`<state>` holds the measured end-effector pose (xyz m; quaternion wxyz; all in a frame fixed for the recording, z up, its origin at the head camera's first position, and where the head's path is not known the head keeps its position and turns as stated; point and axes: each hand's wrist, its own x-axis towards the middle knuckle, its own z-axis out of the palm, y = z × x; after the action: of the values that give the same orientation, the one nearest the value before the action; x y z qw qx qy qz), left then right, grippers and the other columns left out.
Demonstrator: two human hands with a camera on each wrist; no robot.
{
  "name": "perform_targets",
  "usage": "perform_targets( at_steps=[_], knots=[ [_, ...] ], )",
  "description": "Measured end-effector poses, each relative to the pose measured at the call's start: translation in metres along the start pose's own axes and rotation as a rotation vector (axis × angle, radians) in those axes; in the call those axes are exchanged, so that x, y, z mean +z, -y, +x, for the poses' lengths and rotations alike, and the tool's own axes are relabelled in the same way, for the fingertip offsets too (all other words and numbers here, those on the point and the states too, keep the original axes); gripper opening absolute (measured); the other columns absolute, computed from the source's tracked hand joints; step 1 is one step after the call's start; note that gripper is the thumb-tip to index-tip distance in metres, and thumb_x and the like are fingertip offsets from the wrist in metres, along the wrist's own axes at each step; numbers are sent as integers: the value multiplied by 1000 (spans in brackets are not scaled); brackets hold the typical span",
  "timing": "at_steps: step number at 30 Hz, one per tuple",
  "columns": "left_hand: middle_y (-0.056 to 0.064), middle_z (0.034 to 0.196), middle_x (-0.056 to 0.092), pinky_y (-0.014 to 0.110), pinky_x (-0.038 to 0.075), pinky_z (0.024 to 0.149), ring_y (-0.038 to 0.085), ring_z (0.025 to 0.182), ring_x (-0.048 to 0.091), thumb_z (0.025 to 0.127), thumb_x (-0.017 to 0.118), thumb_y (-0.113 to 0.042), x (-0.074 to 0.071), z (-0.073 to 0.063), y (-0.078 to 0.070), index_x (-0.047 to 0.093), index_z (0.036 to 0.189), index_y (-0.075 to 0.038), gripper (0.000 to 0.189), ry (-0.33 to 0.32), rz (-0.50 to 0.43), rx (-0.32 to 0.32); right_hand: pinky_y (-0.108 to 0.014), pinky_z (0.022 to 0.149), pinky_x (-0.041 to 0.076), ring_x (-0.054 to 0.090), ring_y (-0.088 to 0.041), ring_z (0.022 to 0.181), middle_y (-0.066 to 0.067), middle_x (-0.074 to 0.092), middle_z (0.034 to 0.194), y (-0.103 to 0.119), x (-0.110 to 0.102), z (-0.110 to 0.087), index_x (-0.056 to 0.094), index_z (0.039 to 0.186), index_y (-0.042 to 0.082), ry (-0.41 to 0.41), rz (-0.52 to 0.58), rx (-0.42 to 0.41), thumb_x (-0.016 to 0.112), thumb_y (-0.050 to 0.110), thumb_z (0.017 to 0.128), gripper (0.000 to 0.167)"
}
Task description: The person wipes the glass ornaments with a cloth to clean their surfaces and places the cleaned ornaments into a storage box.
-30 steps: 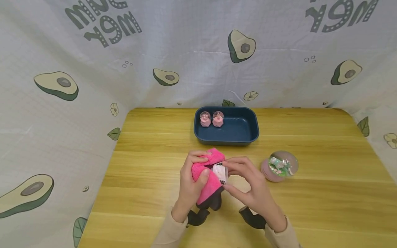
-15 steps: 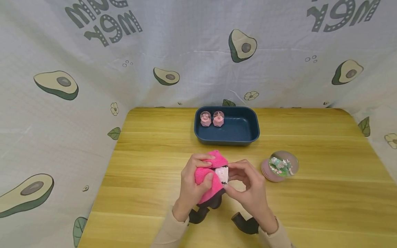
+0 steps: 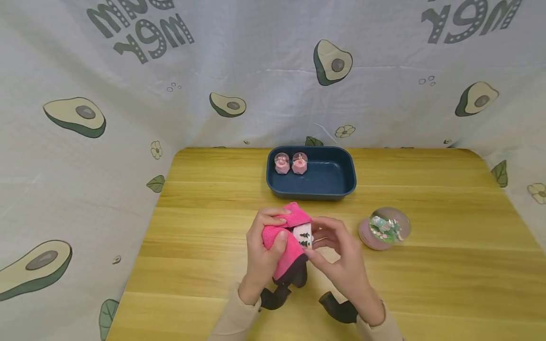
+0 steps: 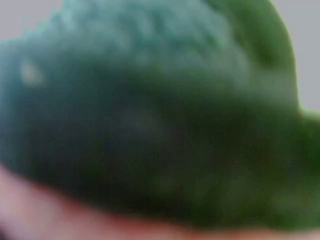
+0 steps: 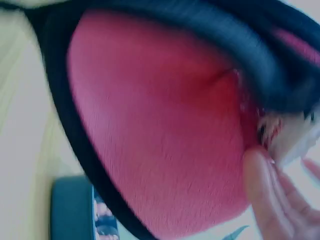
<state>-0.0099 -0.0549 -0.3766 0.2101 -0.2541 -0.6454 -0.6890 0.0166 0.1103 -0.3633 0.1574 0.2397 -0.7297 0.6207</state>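
My left hand [image 3: 265, 248] grips a pink cloth [image 3: 286, 250] with a dark underside, bunched around a small white object [image 3: 303, 235] printed with dark green trees. The part of that object inside the cloth is hidden. From the right, my right hand [image 3: 344, 255] holds its exposed end between thumb and fingers. In the right wrist view the pink cloth [image 5: 160, 125] hangs large with a dark border, beside the white end [image 5: 290, 135] and my fingertips [image 5: 257, 172]. Dark, blurred cloth [image 4: 150, 115] fills most of the left wrist view.
A dark blue tray [image 3: 332, 177] stands at the back of the wooden table [image 3: 204, 213], with two small pink snow globes [image 3: 291, 164] at its left end. A larger snow globe [image 3: 385, 228] on a pink base sits right of my hands.
The white object has turned: its plain side faced up earlier, and now its printed trees show. Both hands have shifted slightly, keeping their hold. The tray and the snow globes stay put.
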Motion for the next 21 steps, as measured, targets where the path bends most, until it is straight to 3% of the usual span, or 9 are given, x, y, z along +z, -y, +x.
perform_targets(
  at_steps=[3, 5, 7, 10, 14, 17, 19, 21],
  knots=[
    [18, 111, 57, 38, 52, 86, 30, 107, 57, 91, 55, -20, 0, -1, -2, 52, 99, 1, 23, -32, -43, -90, -21, 71, 53, 59, -16, 85, -18, 57, 111, -5, -2, 4, 56, 117, -8, 26, -134, -194, 68, 27, 89, 47],
    [18, 112, 57, 38, 53, 85, 30, 108, 57, 90, 56, -20, -1, -1, -4, 52, 99, 0, 23, -33, -47, -121, -21, 69, 53, 59, -17, 81, -20, 58, 107, -8, -3, 6, 59, 113, -9, 24, -177, -282, 66, 30, 90, 45],
    [18, 112, 57, 38, 53, 85, 31, 107, 57, 90, 56, -21, -1, -2, -4, 52, 99, 0, 23, -29, -44, -125, -21, 68, 52, 59, -16, 77, -19, 59, 102, -10, -3, 7, 60, 110, -9, 12, -181, -316, 67, 29, 89, 44],
    [18, 110, 58, 38, 52, 86, 31, 106, 59, 91, 55, -20, -1, -1, -3, 52, 98, 1, 23, -14, -21, -77, -21, 67, 54, 61, -15, 77, -18, 59, 97, -12, -1, 6, 59, 108, -12, -5, -107, -272, 70, 26, 87, 44],
    [17, 107, 59, 37, 52, 86, 30, 102, 61, 92, 54, -21, -4, 0, -1, 51, 97, 0, 22, 37, 64, 37, -22, 65, 55, 63, -13, 78, -13, 58, 96, -10, 2, 2, 56, 108, -13, -19, 81, -59, 72, 2, 83, 33],
    [16, 107, 59, 36, 53, 84, 28, 98, 61, 95, 51, -25, -6, 2, -1, 50, 96, -1, 23, 109, 155, 135, -23, 61, 55, 62, -12, 71, -8, 56, 91, -5, 3, 1, 55, 104, -8, -42, 235, 212, 64, -12, 82, 24],
    [15, 107, 59, 35, 53, 83, 28, 97, 61, 96, 50, -27, -6, 4, -1, 50, 96, -2, 25, 154, 200, 192, -25, 57, 54, 60, -12, 68, -8, 54, 89, -2, 4, 2, 55, 100, -3, -66, 300, 378, 58, -10, 84, 18],
    [15, 107, 59, 35, 53, 83, 27, 96, 61, 96, 49, -29, -6, 4, 0, 50, 95, -3, 26, 172, 210, 210, -26, 54, 53, 57, -12, 64, -9, 52, 86, 1, 4, 3, 55, 99, 1, -88, 318, 480, 56, -6, 87, 14]
  ],
)
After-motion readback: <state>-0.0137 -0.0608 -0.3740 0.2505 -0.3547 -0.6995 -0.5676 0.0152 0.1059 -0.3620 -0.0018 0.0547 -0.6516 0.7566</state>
